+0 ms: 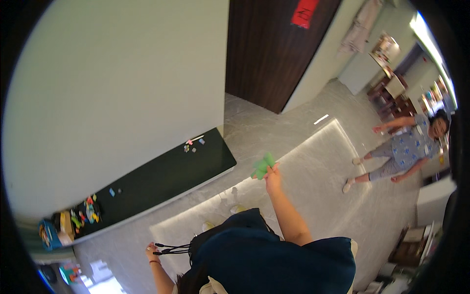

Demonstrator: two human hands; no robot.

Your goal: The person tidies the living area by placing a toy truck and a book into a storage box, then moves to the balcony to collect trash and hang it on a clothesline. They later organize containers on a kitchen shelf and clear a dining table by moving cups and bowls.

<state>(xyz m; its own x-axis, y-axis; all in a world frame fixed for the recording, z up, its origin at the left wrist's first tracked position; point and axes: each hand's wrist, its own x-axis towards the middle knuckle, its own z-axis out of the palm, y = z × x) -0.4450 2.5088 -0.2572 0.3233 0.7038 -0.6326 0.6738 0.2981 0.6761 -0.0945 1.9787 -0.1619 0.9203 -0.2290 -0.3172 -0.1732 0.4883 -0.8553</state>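
Observation:
My right hand [273, 177] is closed at the fingertips on a light green, thin, lobed piece [264, 166], held out over the floor. Its rounded flaps fan out past my fingers; its exact kind is not clear. Low on the left is my left hand [151, 252], with a red band at the wrist. Beside its fingers end two black drawstrings [172, 249] that come from my dark clothing [274, 262]. The fingers look partly bent, but they are too small to show whether they grip the cords.
A long black-topped bench [161, 171] runs along the wall, bearing small colourful toys [92, 208] and a blue bin [47, 235]. Another person [409, 147] stands on the right. Ahead is a dark wooden door [269, 54]. A brown chair [391, 98] stands farther back.

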